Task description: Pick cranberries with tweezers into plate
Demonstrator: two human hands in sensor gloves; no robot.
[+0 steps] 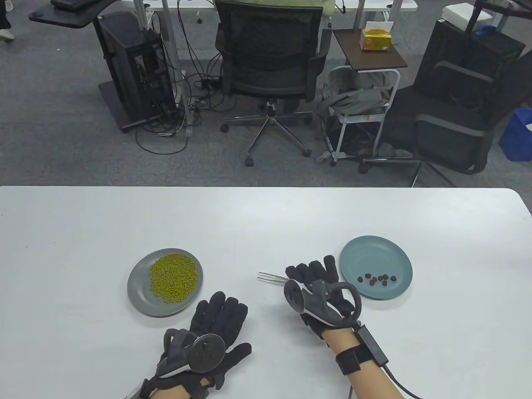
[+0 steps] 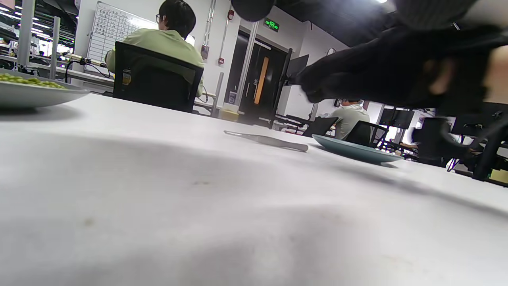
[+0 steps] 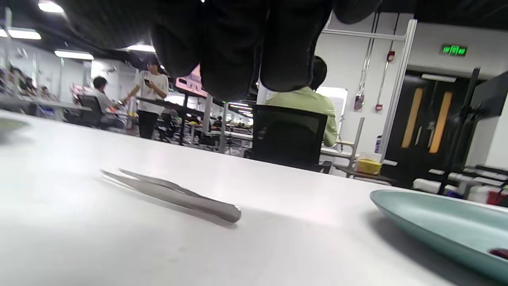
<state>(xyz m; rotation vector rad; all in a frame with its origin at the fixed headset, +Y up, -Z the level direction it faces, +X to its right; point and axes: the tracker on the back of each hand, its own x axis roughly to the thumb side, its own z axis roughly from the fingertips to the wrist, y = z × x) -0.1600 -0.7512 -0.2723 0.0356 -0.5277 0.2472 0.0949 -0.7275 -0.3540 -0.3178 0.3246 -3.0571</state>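
Metal tweezers lie flat on the white table, tips pointing left; they also show in the left wrist view and the right wrist view. My right hand hovers over their rear end with fingers spread, not touching them. Several dark red cranberries lie on the teal plate just right of that hand; the plate also shows in the right wrist view. My left hand rests flat and empty on the table, fingers spread.
A grey plate holding a pile of green beans sits left of the tweezers, above my left hand. The table's far edge faces an office chair and other furniture.
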